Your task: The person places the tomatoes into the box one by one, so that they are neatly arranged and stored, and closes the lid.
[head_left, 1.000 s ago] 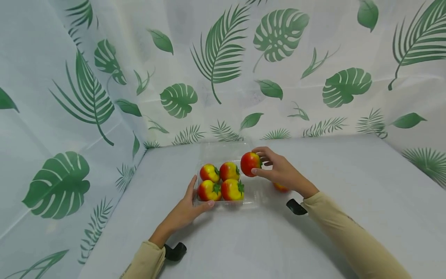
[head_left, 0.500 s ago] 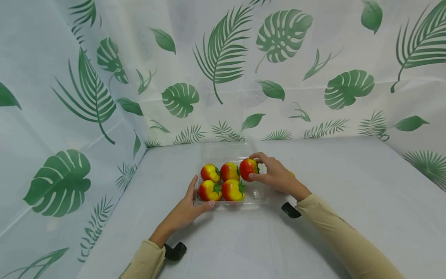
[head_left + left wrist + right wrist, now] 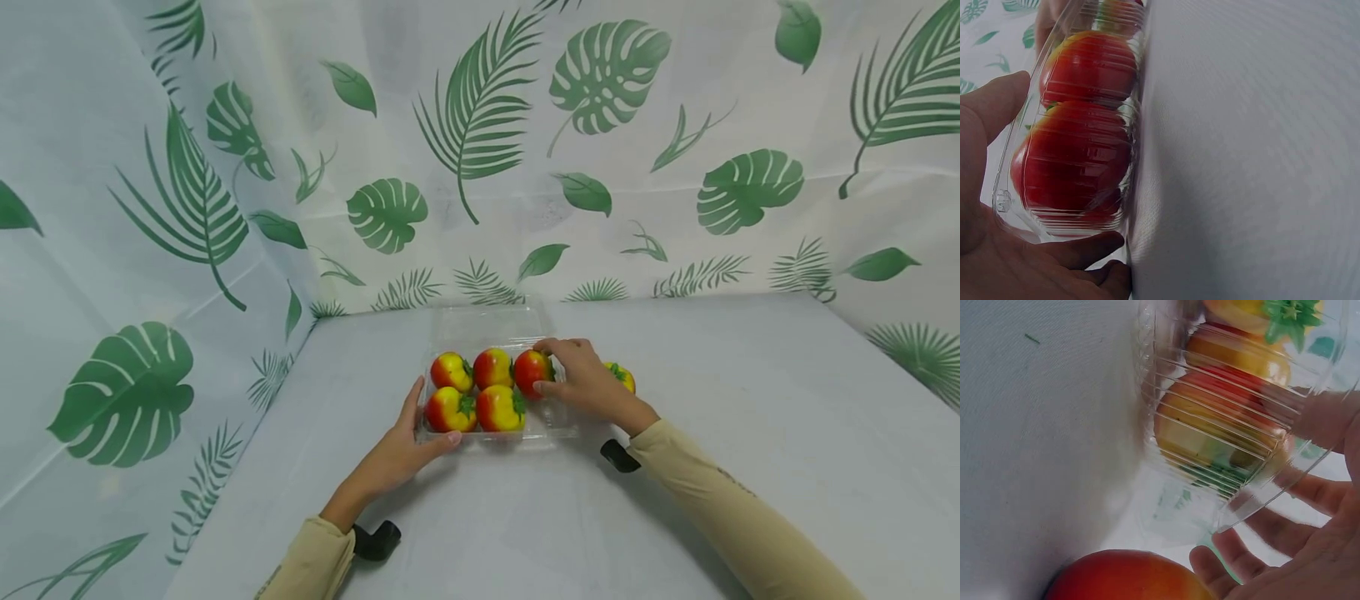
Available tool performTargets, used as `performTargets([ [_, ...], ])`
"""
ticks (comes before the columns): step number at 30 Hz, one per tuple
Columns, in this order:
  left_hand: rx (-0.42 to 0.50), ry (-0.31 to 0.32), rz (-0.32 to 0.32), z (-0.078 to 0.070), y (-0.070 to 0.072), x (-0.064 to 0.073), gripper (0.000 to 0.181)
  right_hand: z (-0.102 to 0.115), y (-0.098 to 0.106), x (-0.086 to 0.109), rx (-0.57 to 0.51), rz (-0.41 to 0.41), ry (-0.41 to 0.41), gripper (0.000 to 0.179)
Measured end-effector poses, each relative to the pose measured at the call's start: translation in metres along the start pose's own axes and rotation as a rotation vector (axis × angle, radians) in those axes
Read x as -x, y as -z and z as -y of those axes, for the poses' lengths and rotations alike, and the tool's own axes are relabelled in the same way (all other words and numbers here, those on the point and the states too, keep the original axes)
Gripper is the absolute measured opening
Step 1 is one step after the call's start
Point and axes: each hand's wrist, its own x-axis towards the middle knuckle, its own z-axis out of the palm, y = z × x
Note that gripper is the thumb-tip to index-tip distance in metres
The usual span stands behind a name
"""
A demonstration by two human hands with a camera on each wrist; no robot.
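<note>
A clear plastic box (image 3: 551,427) lies on the table with its lid folded back behind it. Inside, several red-and-yellow fruits (image 3: 452,408) with green leafy tops sit in two rows. At the box's left front corner, my left hand (image 3: 401,454) rests with thumb and fingers spread along the sides, also seen beside the wall in the left wrist view. My right hand (image 3: 588,379) holds a redder fruit (image 3: 531,372) between thumb and fingers in the back right place of the box. Its leafy top is partly hidden by the fingers. Another fruit (image 3: 621,377) sits right of the box, partly behind this hand.
The open lid (image 3: 487,321) stretches toward the back of the white table (image 3: 712,358). Sheets printed with green leaves (image 3: 480,108) hang behind and on the left. The front right place in the box has no fruit.
My right hand has lowered the redder fruit into the back right place of the box, moving down and slightly left. The outside fruit shows more now. The left hand has stayed put.
</note>
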Motion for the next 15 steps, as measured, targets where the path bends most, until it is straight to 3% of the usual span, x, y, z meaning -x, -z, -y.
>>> performTargets([
  [15, 0.017, -0.014, 0.011, -0.0003, -0.0006, -0.0006, 0.117, -0.0017, -0.0045, 0.0017, 0.053, -0.062, 0.007, 0.058],
])
